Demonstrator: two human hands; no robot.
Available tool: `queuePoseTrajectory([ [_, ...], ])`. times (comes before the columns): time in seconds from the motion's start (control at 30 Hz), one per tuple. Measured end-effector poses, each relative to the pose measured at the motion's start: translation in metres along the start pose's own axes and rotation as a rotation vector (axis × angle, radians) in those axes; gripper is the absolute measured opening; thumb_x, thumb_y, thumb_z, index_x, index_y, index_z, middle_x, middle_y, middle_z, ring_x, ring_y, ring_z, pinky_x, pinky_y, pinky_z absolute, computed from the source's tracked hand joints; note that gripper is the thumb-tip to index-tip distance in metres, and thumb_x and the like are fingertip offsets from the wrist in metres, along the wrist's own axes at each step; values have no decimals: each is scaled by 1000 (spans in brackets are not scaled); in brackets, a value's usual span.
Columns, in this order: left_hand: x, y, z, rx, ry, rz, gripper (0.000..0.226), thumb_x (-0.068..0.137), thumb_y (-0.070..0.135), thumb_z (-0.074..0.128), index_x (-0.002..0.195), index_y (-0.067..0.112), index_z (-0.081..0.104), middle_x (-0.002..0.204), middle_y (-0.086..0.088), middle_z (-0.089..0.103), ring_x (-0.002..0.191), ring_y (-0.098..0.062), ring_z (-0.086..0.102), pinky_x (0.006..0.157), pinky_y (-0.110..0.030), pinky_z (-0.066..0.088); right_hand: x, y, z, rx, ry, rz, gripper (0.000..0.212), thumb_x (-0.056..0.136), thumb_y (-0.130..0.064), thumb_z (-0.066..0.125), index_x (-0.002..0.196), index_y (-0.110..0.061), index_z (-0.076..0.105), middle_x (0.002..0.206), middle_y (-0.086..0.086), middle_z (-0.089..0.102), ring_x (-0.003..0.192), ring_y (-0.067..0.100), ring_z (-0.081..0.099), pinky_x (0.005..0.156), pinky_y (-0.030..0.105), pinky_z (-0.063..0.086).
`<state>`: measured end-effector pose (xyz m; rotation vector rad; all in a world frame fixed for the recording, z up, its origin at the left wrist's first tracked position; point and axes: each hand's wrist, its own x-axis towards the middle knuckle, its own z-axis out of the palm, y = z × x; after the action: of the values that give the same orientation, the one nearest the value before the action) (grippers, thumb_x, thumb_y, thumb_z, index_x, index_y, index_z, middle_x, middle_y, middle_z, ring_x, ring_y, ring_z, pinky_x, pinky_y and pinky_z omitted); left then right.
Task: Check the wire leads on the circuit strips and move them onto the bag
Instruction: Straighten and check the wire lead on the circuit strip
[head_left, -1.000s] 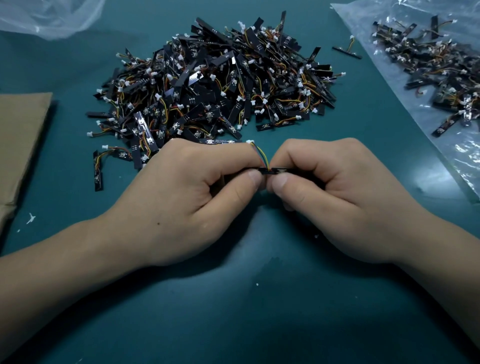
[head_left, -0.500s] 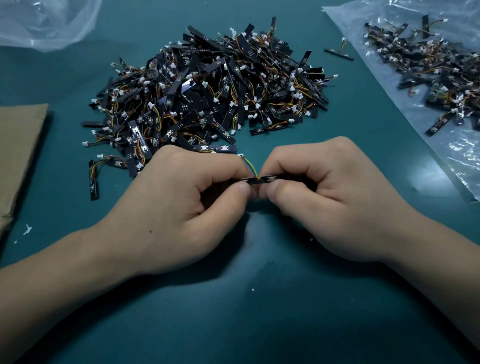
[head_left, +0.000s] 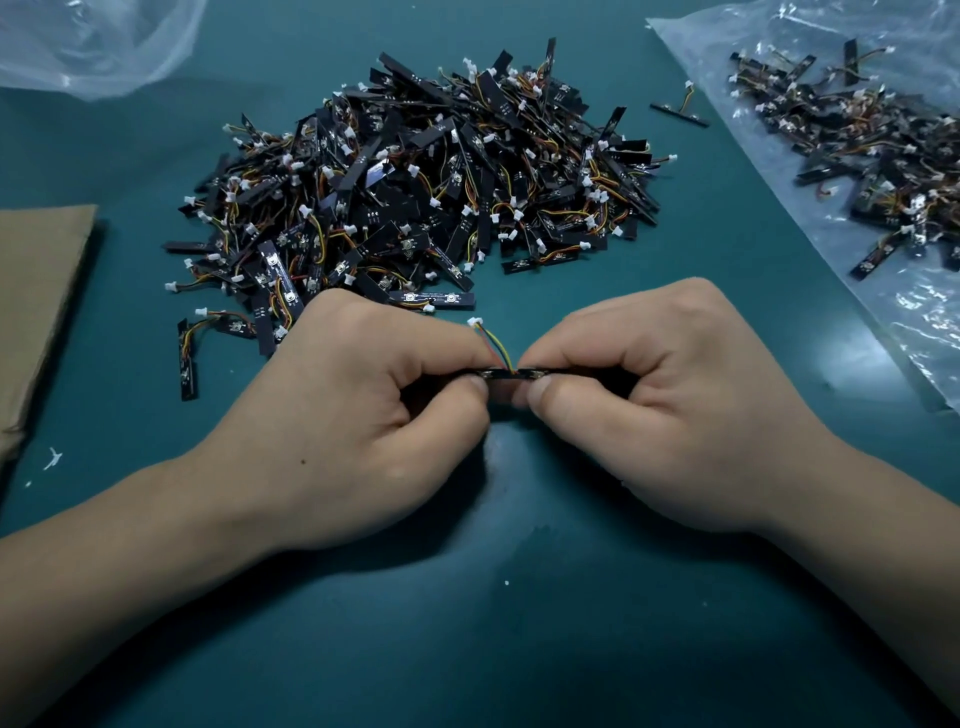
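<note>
Parted slightly since before, left hand (head_left: 358, 415) and right hand (head_left: 670, 400) each pinch one end of circuit strip (head_left: 505, 373), wire lead (head_left: 493, 345) rising between.

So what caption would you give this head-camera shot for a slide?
One strip, leads up, pinched by left hand and right hand in front of the pile; bag at right.

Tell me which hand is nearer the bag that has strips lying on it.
Right. The right hand lies just left of the bag; the left hand lies farther left, beyond it.
</note>
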<state>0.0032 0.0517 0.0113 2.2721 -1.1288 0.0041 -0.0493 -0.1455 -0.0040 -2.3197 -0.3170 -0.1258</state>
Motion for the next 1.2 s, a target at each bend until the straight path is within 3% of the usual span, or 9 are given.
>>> queuePoseTrajectory([
  [0.1, 0, -1, 0, -12, 6, -2, 11, 80, 4, 64, 75, 6, 73, 63, -4, 66, 68, -15, 51, 69, -12, 29, -1, -2, 0, -19, 14, 8, 15, 88, -20, 64, 76, -20, 75, 57, 3, 56, 56, 22, 52, 51, 38, 40],
  [0.27, 0, -3, 0, 16, 3, 48, 10, 79, 4, 65, 72, 6, 72, 61, -6, 65, 65, -16, 48, 61, -29, 31, 0, -1, -1, -4, 10, 6, 16, 87, -17, 65, 75, -17, 75, 58, 6, 58, 56, 22, 53, 52, 39, 41],
  [0.5, 0, 0, 0, -9, 7, 12, 10, 77, 5, 64, 71, 6, 72, 58, -5, 64, 65, -18, 50, 59, -31, 34, -1, 0, 1, -3, 9, 42, 16, 90, -27, 66, 78, -23, 76, 57, 3, 59, 54, 22, 53, 51, 39, 43],
  [0.8, 0, 1, 1, 20, 16, 50, 11, 76, 7, 65, 68, 5, 72, 57, -6, 64, 56, -18, 53, 59, -34, 34, -2, 0, -1, 4, -4, 26, 19, 88, -20, 66, 72, -14, 74, 53, 5, 54, 53, 23, 50, 50, 39, 40],
  [0.9, 1, 0, 0, 45, 20, 63, 14, 78, 9, 64, 67, 5, 71, 56, -7, 64, 52, -24, 61, 60, -37, 33, -2, -1, -2, 10, 5, 35, 16, 87, -20, 66, 74, -20, 76, 54, 3, 56, 52, 22, 52, 49, 37, 40],
  [1.2, 2, -1, -2, 42, 12, 77, 9, 73, 5, 66, 66, 5, 72, 56, -7, 63, 52, -24, 62, 60, -38, 34, -1, -1, -2, -13, -9, 29, 17, 86, -23, 65, 72, -20, 72, 54, 2, 54, 53, 22, 51, 49, 38, 41],
])
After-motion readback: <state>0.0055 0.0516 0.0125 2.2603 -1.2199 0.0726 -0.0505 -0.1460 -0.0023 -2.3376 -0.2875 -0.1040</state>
